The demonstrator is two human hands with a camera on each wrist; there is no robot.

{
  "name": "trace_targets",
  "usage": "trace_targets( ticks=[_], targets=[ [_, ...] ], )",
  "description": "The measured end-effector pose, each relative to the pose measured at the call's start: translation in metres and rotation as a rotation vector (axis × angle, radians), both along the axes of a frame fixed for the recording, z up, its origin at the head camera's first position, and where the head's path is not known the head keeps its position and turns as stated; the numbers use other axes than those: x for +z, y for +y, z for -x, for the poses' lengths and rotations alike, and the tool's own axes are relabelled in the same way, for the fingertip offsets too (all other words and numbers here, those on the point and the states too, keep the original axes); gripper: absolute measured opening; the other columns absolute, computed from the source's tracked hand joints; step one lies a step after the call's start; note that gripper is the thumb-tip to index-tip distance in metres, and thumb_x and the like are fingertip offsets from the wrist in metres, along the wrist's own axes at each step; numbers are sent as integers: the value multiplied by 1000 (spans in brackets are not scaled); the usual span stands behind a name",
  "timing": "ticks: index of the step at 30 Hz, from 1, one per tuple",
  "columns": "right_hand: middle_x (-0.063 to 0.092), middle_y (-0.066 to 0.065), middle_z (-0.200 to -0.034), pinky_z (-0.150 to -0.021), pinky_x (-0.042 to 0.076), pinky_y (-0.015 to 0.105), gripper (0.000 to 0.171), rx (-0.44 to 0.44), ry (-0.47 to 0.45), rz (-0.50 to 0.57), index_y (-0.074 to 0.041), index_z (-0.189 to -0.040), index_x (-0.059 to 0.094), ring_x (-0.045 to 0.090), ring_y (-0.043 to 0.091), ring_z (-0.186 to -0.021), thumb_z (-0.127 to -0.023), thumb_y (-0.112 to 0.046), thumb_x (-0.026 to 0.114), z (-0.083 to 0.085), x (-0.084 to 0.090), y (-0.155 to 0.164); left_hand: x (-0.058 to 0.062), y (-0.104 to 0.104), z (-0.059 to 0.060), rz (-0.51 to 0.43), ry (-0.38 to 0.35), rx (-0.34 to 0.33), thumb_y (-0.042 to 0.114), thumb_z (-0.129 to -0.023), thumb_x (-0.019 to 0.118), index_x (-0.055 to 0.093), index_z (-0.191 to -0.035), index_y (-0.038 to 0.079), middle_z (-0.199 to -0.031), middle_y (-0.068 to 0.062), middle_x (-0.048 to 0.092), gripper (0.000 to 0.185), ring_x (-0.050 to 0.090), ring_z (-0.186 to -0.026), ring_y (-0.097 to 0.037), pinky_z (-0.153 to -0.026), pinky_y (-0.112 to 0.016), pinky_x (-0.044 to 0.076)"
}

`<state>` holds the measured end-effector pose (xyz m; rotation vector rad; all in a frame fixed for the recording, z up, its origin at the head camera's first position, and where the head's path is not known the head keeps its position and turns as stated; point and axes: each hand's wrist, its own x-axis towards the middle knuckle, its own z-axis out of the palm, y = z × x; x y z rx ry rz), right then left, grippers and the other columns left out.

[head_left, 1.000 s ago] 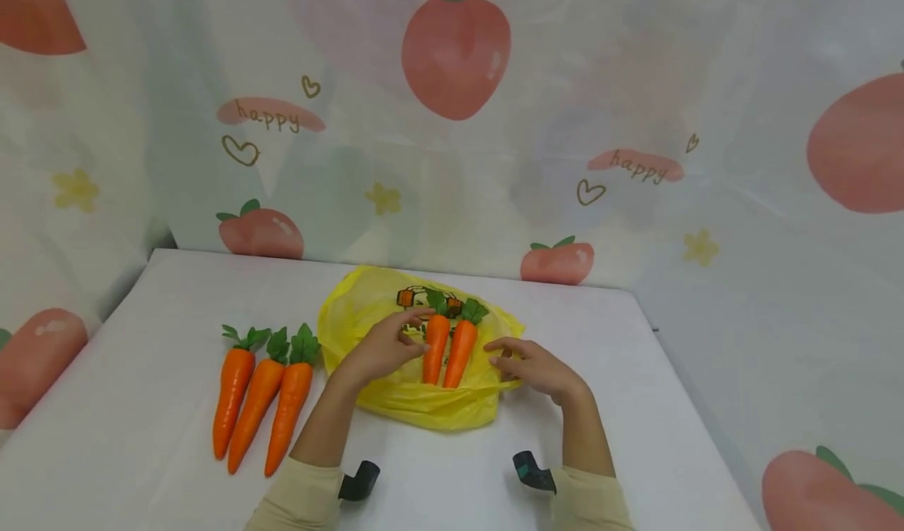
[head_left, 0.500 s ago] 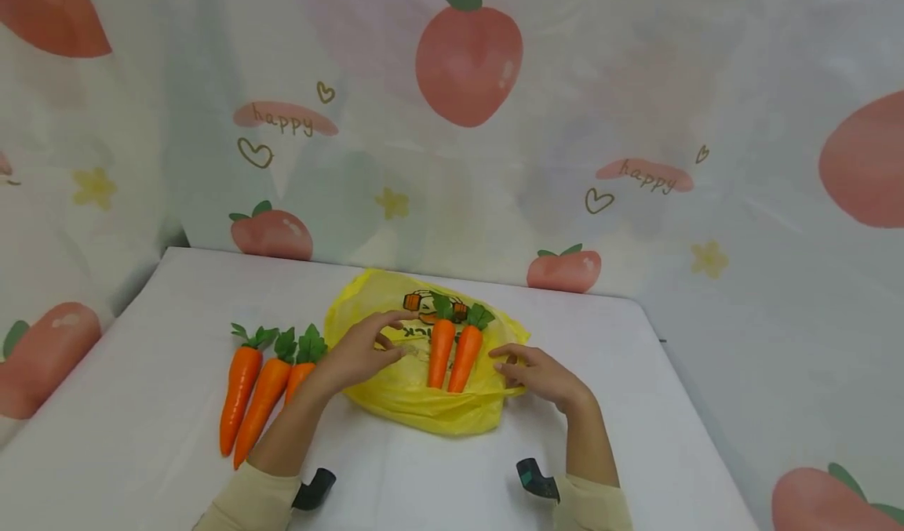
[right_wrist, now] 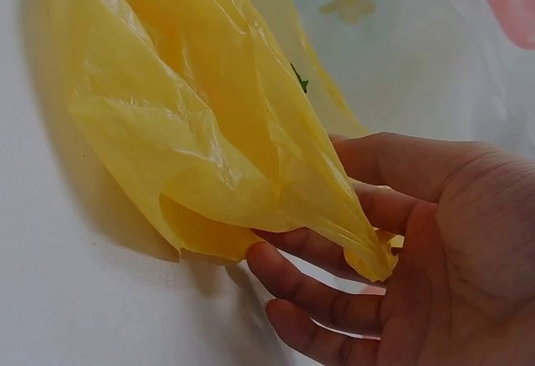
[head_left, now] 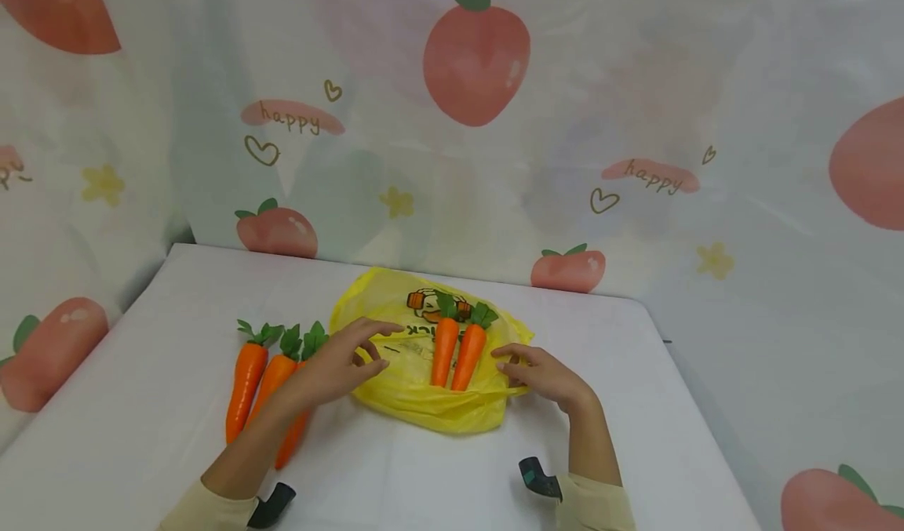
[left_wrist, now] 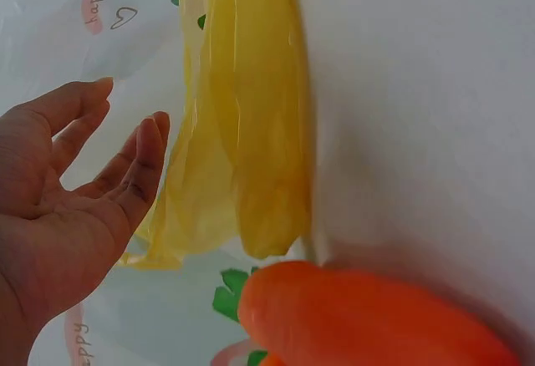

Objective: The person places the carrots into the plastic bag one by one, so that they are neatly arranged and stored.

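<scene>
A yellow plastic bag [head_left: 438,411] lies on the table with its mouth spread toward the person. Two orange carrots with green leaves, a left one [head_left: 444,347] and a right one [head_left: 469,356], lie in it, their tips hidden behind the front fold. My right hand [head_left: 540,376] grips the bag's right edge; in the right wrist view yellow film [right_wrist: 334,190] passes between its bent fingers. My left hand [head_left: 337,368] is empty, fingers loosely bent, over the bag's left side. Three more carrots lie to the left; the nearest one [head_left: 291,441] is partly covered by the left forearm.
The other two loose carrots, an outer one [head_left: 245,386] and a middle one [head_left: 277,372], lie side by side. The white table [head_left: 424,484] meets a fruit-printed curtain [head_left: 438,225] at the back. Black wrist mounts [head_left: 540,480] stick out from the sleeves.
My left hand has moved left, away from the two carrots in the bag toward the loose carrots. My right hand stays at the bag's right edge. The head view has shifted slightly.
</scene>
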<state>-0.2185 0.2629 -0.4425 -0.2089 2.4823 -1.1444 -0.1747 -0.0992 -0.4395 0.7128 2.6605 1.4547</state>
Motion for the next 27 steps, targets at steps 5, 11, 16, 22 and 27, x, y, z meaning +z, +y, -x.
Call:
trace_targets(
  ticks=[5, 11, 16, 22, 27],
  targets=[
    [62, 7, -94, -82, 46, 40, 34, -1, 1, 5, -11, -134, 67, 56, 26, -91, -104, -27, 61, 0, -1, 1, 3, -16, -12, 7, -8, 6, 5, -98, 71, 58, -144, 18, -138, -6, 55, 50, 62, -96, -15, -81, -35, 55],
    [62, 8, -93, -79, 45, 38, 36, 0, 3, 10, -11, -135, 67, 56, 25, -89, -105, -28, 61, -1, -2, 1, 4, -37, -26, 29, 14, 34, 7, -98, 72, 60, -142, 20, -138, -4, 56, 48, 61, -96, -16, -80, -33, 55],
    [62, 7, -94, -80, 46, 38, 35, -2, 6, 3, -11, -135, 67, 56, 25, -90, -105, -28, 61, 0, -3, 0, 0, -53, -34, 26, 36, 84, 5, -97, 72, 64, -137, 23, -133, -3, 60, 45, 60, -97, -15, -86, -35, 54],
    [62, 7, -94, -80, 46, 38, 34, 2, 6, 10, -11, -134, 68, 57, 25, -90, -104, -27, 62, 0, -4, 1, -8, -72, -41, 6, 68, 109, 5, -96, 73, 66, -134, 18, -130, -2, 59, 41, 60, -97, -16, -81, -34, 54],
    [62, 7, -93, -81, 46, 39, 33, 0, 10, 9, -12, -133, 68, 56, 25, -90, -104, -28, 62, 0, -5, 2, -9, -86, -47, 23, 47, 160, 18, -98, 75, 67, -134, 23, -134, 5, 57, 37, 60, -99, -14, -84, -38, 53]
  ],
)
